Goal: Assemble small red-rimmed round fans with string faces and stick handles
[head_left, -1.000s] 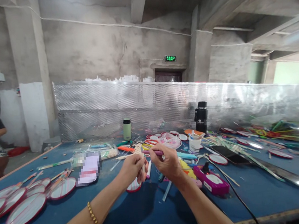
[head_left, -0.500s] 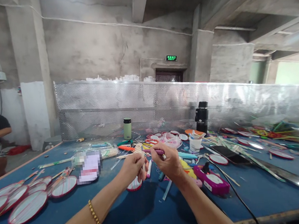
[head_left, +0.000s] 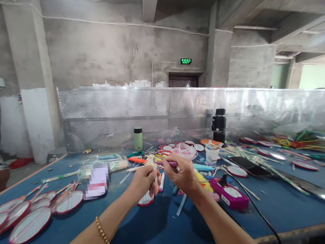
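A blue table (head_left: 150,230) filled the lower frame, with finished red-rimmed fans (head_left: 31,224) at lower left and a pink device (head_left: 229,196) right of centre. At centre, the left hand (head_left: 143,180) was clenched around a small red-rimmed fan (head_left: 146,199) by its pale stick handle, and the right hand (head_left: 182,175), touching it, pinched a purple pen (head_left: 166,163). Compared with half a second before, both hands had risen only slightly and the grips were unchanged, suggesting work on the handle was ongoing.
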Available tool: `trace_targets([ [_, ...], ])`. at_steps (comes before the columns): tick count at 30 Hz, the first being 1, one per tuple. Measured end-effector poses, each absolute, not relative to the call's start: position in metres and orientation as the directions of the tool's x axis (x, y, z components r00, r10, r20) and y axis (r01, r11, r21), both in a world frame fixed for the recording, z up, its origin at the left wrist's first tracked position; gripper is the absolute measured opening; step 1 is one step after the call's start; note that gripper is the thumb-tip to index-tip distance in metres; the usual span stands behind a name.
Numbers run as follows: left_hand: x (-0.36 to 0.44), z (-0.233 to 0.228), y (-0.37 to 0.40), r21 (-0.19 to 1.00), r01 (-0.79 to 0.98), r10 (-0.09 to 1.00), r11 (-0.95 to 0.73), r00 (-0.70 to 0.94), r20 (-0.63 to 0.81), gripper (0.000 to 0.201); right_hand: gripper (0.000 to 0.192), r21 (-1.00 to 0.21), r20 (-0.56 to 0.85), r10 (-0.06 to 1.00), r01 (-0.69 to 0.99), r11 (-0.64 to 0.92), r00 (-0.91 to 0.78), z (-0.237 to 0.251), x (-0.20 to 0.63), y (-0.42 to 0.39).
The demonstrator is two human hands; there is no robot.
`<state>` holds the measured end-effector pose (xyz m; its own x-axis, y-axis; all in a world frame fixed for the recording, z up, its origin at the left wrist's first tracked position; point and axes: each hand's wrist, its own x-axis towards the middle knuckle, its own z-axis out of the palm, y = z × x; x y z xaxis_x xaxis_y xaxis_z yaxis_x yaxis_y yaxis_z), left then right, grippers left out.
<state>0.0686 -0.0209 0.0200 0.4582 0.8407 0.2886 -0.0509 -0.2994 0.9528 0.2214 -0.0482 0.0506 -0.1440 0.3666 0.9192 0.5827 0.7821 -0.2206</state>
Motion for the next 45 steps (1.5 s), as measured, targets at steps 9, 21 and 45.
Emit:
trace_targets([
  [9, 0.0684, 0.0202, -0.0221, 0.95, -0.044, 0.839, -0.309, 0.457, 0.294, 0.016, 0.014, -0.198, 0.928, 0.343, 0.59, 0.783, -0.143, 0.0505, 0.2215, -0.0476],
  [21, 0.0692, 0.0189, -0.0217, 0.952, -0.019, 0.843, -0.307, 0.459, 0.281, 0.021, 0.014, -0.184, 0.927, 0.341, 0.602, 0.777, -0.158, 0.0498, 0.2213, -0.0484],
  [45, 0.0681, 0.0174, -0.0201, 0.95, -0.028, 0.837, -0.311, 0.465, 0.288, 0.02, 0.015, -0.199, 0.931, 0.34, 0.599, 0.775, -0.13, 0.0504, 0.2211, -0.0483],
])
